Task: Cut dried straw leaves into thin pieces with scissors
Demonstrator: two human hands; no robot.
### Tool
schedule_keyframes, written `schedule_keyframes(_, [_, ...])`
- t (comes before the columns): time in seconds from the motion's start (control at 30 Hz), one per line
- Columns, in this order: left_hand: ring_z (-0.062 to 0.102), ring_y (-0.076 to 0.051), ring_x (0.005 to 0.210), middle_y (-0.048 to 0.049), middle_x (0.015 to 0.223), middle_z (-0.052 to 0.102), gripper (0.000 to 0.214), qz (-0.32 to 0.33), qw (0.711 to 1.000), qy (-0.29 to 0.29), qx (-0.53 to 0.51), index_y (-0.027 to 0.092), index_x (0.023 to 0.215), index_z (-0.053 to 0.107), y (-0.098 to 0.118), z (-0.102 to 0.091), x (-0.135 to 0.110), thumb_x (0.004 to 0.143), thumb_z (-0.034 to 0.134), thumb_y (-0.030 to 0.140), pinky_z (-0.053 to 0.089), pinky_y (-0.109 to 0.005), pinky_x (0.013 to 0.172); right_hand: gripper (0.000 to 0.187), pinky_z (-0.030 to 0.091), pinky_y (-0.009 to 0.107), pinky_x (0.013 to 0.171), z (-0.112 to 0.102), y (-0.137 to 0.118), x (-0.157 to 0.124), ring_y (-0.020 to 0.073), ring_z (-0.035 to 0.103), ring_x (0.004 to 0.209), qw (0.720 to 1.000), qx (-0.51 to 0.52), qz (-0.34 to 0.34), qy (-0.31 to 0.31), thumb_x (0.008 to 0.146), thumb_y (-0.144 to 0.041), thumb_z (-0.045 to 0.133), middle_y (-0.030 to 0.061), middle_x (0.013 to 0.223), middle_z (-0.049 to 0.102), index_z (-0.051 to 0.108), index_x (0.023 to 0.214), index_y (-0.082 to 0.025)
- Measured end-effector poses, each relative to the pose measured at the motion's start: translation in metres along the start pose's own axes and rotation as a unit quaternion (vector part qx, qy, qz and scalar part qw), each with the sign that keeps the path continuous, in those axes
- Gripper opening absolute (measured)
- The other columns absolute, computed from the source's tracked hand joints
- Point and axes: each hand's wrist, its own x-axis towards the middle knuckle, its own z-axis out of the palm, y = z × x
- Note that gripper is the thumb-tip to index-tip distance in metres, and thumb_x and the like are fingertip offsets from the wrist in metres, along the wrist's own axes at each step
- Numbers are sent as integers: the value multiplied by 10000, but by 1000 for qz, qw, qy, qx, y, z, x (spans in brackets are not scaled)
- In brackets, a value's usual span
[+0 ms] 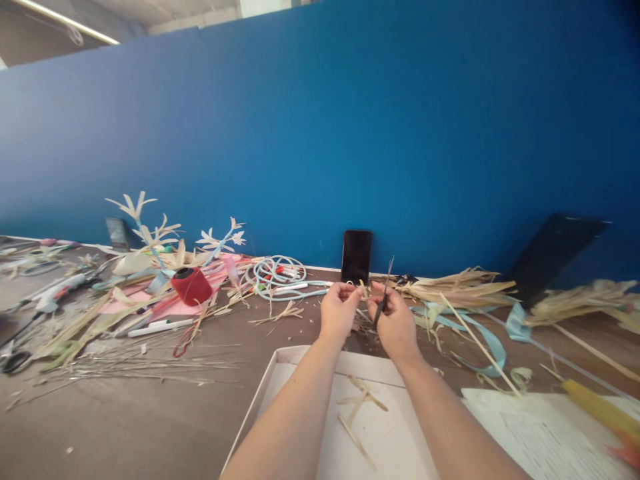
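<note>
My left hand (340, 308) is closed in a pinch on a small pale straw strip (362, 288), held above the brown table. Close beside it, my right hand (395, 320) is wrapped round dark scissors (385, 293) whose thin blades point up toward the blue wall. The two hands nearly touch at the fingertips. Below my forearms lies a white shallow box (280, 373) with a few cut straw pieces (361, 400) in it.
A black phone (357, 257) leans on the blue wall behind my hands. Left are a red thread spool (192, 285), straw flowers (150, 230), a coiled white cable (275, 273) and loose stalks. Right are dried husks (460, 287), light blue ribbon (480, 333), papers (540, 433) and a dark tablet (550, 253).
</note>
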Motion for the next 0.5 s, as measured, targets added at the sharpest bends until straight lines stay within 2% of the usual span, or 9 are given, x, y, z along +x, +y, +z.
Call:
schedule_keyframes(0.2, [570, -116, 614, -16, 676, 641, 156, 0, 999, -26, 22, 169, 736, 608, -3, 4, -4, 674, 640, 308, 424, -221, 593, 358, 462, 360, 776, 6, 3, -3, 221, 615, 861, 996, -64, -50, 26, 747, -315, 557, 70, 1031, 659, 600, 1093, -235])
schedule_keyframes(0.37, [539, -98, 592, -8, 670, 625, 133, -3, 1000, -20, -18, 158, 751, 621, -2, -2, 4, 687, 604, 273, 416, -207, 575, 439, 476, 330, 690, 5, -2, -5, 190, 616, 707, 1000, -4, -11, -12, 733, -381, 590, 55, 856, 683, 590, 1137, -210])
schedule_keyframes(0.5, [498, -82, 524, -6, 657, 614, 209, -32, 996, -53, -67, 151, 794, 623, 5, -11, 9, 664, 633, 316, 390, -196, 505, 500, 463, 294, 563, 3, -7, -5, 171, 583, 566, 992, 69, 52, -91, 699, -434, 629, 12, 637, 656, 614, 1129, -178])
